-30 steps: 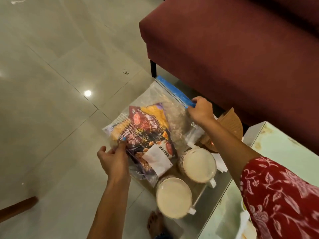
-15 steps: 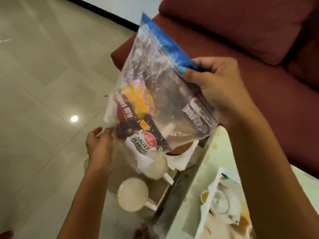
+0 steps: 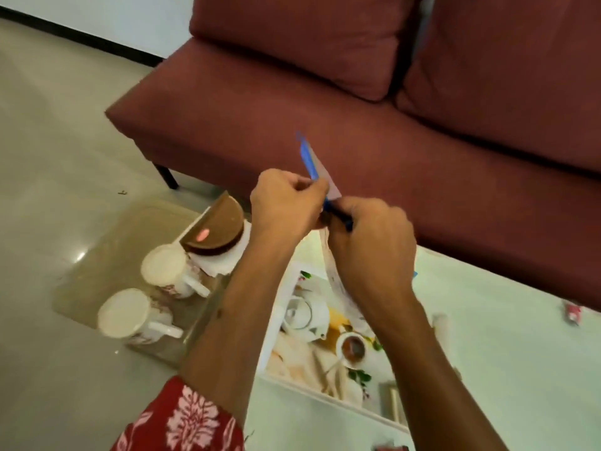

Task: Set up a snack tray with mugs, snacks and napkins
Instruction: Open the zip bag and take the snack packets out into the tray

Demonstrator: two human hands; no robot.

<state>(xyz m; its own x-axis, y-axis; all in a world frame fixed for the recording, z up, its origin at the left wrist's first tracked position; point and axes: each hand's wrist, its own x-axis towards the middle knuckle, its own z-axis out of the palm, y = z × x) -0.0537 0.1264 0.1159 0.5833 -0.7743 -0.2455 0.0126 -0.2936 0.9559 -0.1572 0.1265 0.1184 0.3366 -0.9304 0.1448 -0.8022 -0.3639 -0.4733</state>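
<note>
I hold a clear zip bag of snacks edge-on in front of me, its blue zip strip sticking up. My left hand and my right hand both pinch that strip, close together. The rest of the bag hangs below my right hand, over a white tray with a printed tea picture; its contents are hidden. Two white mugs stand on a glass surface to the left. Behind them is a brown half-round holder with white napkins.
A maroon sofa runs across the back, close to the white table top that bears the tray. A small pink and white tube lies at the table's right edge. Pale floor tiles lie to the left.
The bag rose off the mugs and swung right over the tray. My left hand left the bag's lower corner and came up to the zip strip beside my right hand.
</note>
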